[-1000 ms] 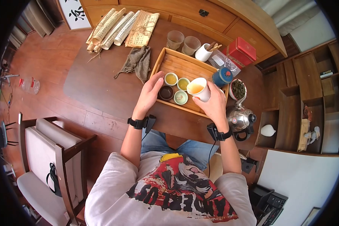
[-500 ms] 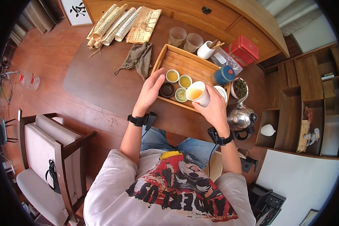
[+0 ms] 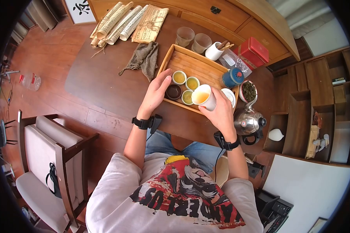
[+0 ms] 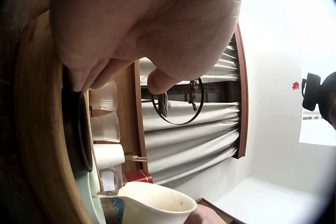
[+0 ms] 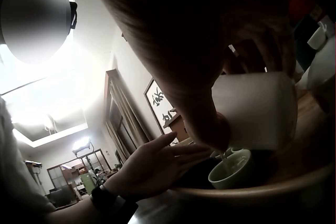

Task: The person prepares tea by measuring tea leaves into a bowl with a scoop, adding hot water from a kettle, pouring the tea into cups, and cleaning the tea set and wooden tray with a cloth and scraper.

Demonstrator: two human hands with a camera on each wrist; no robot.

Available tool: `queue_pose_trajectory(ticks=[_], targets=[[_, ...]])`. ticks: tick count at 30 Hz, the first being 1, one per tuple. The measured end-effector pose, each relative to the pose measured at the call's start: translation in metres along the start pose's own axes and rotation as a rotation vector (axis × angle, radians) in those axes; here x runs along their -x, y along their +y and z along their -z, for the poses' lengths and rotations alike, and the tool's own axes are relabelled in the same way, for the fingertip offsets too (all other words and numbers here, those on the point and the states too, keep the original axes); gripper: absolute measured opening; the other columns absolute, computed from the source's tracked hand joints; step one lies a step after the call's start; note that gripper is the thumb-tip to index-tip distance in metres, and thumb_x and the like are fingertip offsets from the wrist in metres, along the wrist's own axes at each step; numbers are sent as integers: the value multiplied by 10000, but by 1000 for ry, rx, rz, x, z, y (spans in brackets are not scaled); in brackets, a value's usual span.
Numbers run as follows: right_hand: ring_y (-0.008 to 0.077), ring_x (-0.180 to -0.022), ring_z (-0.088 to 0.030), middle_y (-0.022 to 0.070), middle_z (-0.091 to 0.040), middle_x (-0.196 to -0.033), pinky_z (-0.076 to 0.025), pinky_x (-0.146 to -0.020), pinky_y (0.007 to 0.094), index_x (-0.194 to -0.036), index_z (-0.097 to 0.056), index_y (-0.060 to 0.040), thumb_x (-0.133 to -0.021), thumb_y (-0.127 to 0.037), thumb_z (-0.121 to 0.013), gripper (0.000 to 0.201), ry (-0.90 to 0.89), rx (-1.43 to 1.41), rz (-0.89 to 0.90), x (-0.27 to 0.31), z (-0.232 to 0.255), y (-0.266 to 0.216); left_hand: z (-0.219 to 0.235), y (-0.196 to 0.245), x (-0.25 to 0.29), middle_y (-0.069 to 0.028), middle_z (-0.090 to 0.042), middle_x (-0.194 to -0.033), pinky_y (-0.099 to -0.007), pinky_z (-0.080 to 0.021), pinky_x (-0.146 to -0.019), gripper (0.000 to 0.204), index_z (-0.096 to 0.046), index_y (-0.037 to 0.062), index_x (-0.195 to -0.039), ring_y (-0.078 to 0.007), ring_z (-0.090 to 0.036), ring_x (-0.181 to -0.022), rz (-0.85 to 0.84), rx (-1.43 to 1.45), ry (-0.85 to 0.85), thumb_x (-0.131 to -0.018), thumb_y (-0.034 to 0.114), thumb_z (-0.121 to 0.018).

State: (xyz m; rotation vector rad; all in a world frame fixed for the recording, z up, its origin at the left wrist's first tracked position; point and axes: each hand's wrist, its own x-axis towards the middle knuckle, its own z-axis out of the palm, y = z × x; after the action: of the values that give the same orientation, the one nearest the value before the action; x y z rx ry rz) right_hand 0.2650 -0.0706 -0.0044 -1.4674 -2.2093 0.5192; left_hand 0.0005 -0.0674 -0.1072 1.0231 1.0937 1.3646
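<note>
My right hand [image 3: 222,112] grips a white tea pitcher [image 3: 210,102], tipped to the left with amber tea inside. In the right wrist view, a thin stream runs from the pitcher [image 5: 254,111] into a pale green teacup [image 5: 231,174]. That teacup [image 3: 187,97] now holds yellow tea. Two more teacups, one behind [image 3: 179,77] and one beside [image 3: 193,83], contain tea too. A dark cup [image 3: 173,92] stands with them on the wooden tray [image 3: 167,58]. My left hand [image 3: 155,92] lies at the tray's left edge by the dark cup, fingers extended, holding nothing.
A white lid [image 3: 228,96], a blue canister [image 3: 233,77], a bowl of tea leaves [image 3: 248,91] and a steel kettle [image 3: 248,121] stand to the right. Behind are two glasses [image 3: 185,37] and a red tin [image 3: 253,51]. A grey cloth [image 3: 143,62] lies left of the tray.
The front green teacup, nearly bare at the bottom a second ago, has filled with yellow tea. My right hand has tipped the pitcher to pour; my left hand has stayed at the tray edge.
</note>
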Motion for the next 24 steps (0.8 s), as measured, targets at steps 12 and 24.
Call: queue_pose_trajectory(ticks=[12,24], targets=[[423,-1181,-718,217,-729,-1308,-575,-1010,478,-1430,-661,-1,-748,-139,-935,748,-48,23,70,-21,-14,-24,1,5,0,-223,-578,-1625,-367,-387,-1292,574,-460,-112,-1624,-277,-533,-1529,9,-22,-18,-1205,275,-525],[396,-1195,-684,159,-712,-1295,-523,-1020,516,-1441,-642,-57,-754,-108,-917,741,-24,89,182,-27,-19,-34,1,3,0,-215,-588,-1616,-365,-391,-1285,584,-466,-107,-1624,-271,-536,-1523,2,12,-14,-1203,292,-532]])
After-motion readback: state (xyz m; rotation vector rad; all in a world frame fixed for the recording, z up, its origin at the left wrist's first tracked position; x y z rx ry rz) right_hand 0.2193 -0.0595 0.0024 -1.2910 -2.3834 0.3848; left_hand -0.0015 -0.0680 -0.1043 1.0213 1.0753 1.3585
